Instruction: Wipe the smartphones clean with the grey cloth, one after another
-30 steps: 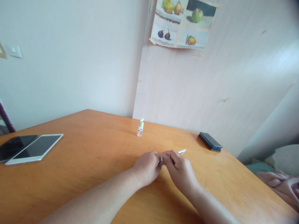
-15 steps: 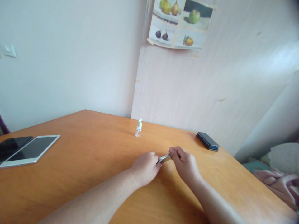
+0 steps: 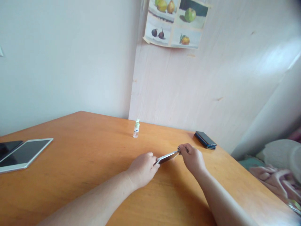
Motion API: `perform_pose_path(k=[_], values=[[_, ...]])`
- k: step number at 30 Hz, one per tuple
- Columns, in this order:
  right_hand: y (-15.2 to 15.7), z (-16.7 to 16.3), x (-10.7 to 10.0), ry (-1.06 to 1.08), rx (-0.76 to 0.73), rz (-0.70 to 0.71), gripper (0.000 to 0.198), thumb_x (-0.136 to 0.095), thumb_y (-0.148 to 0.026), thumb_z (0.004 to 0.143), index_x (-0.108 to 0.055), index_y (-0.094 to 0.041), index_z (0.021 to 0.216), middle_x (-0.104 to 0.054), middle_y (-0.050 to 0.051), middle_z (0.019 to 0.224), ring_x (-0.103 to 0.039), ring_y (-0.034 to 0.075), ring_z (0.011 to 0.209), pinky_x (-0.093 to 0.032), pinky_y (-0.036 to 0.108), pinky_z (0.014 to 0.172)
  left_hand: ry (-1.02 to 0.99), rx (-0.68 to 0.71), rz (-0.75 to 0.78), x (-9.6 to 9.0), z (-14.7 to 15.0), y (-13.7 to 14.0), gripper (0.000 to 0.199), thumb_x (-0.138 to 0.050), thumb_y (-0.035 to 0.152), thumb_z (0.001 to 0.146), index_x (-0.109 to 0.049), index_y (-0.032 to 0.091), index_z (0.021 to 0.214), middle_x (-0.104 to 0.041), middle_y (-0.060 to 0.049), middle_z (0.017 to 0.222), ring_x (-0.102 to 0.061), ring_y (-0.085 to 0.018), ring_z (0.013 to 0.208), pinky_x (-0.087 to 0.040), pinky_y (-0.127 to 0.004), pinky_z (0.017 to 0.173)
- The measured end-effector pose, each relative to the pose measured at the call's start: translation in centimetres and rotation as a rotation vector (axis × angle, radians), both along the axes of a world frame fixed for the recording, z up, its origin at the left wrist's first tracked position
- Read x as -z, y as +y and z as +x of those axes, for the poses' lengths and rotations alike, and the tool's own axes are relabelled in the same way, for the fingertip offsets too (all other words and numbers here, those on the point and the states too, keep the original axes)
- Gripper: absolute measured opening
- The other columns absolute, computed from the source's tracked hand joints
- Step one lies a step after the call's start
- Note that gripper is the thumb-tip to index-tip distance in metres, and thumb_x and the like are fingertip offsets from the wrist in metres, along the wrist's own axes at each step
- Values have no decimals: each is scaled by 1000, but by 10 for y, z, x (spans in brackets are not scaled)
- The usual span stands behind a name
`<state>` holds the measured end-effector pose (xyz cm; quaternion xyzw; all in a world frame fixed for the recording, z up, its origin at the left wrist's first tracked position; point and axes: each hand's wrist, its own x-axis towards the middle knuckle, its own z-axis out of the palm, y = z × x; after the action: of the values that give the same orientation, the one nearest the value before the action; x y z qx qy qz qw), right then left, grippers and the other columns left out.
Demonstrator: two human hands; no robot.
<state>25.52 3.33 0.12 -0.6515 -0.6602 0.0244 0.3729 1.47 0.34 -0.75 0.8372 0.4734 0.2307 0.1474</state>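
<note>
On the left of the table (image 3: pixel 94 133), a dark device (image 3: pixel 8 148) lies beside a white-framed tablet (image 3: pixel 27 153). Farther right stands a pump bottle (image 3: pixel 136 130). Nearer, the left hand (image 3: pixel 143 168) grips a thin, tilted slab (image 3: pixel 167 158); the right hand (image 3: pixel 193 158) pinches its right end. Far right sits a dark stack (image 3: pixel 205 140).

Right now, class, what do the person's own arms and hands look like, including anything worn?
The left hand and right hand are ungloved. The left forearm and right forearm are bare, with no sleeve, watch or bracelet showing.
</note>
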Motion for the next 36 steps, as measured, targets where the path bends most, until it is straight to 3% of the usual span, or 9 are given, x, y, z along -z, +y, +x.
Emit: perform_pose_path(k=[5,7,13,16,22,24,31,33,36], values=[[-34,-56,0,-15,-336,36,29,-43,-43,95,-67,-26,89,-71,1,80,-64,19,74,-41,26,64,-8,2,27,7,0,3,24,-49,29,92,-60,20,72,-60,-4,75,-58,-17,68,-34,-27,59],[-39,-64,-1,-38,-393,29,30,-42,-41,96,-67,-27,89,-71,1,81,-64,18,75,-41,25,65,-17,13,29,8,0,3,24,-48,28,92,-59,20,72,-59,-3,73,-58,-17,67,-34,-26,58],[-8,-14,-2,-7,-44,-4,33,-45,-47,92,-66,-25,78,-67,0,66,-59,19,62,-38,27,57,-40,-3,10,6,-1,3,26,-50,33,91,-57,19,70,-59,-3,78,-57,-15,68,-35,-26,59],[-1,-3,1,11,-1,29,32,-46,-45,92,-66,-24,78,-67,0,67,-60,19,64,-39,27,59,-38,5,-1,5,0,3,27,-51,34,91,-57,19,70,-59,-3,77,-57,-15,68,-36,-26,59],[-28,-54,5,64,-408,128,27,-46,-39,96,-68,-24,97,-70,3,88,-63,18,82,-45,27,74,-66,18,-36,2,-1,1,23,-49,28,91,-60,19,72,-63,-2,72,-60,-17,67,-33,-26,57],[-30,-60,6,65,-473,126,25,-47,-37,96,-68,-24,99,-70,3,89,-64,18,83,-45,27,75,-87,31,-42,1,-1,1,23,-48,27,91,-59,20,72,-64,-2,72,-60,-17,67,-33,-26,57],[5,-15,17,227,-137,67,28,-51,-41,90,-69,-21,99,-71,3,82,-65,20,77,-47,31,70,-120,-56,-111,6,-3,7,14,-54,31,87,-60,20,81,-68,-3,82,-63,-19,77,-39,-26,62],[10,-8,20,257,-113,30,29,-50,-39,89,-69,-21,101,-71,2,80,-66,20,72,-48,31,67,-144,-100,-141,7,-4,9,14,-57,30,84,-60,21,95,-69,-3,88,-64,-20,80,-41,-25,64],[9,-12,23,253,-162,6,27,-49,-36,88,-70,-21,97,-71,2,78,-66,19,73,-48,30,67,-185,-159,-162,9,-5,11,34,-60,30,82,-54,24,114,-69,-3,96,-65,-20,85,-43,-26,66]])
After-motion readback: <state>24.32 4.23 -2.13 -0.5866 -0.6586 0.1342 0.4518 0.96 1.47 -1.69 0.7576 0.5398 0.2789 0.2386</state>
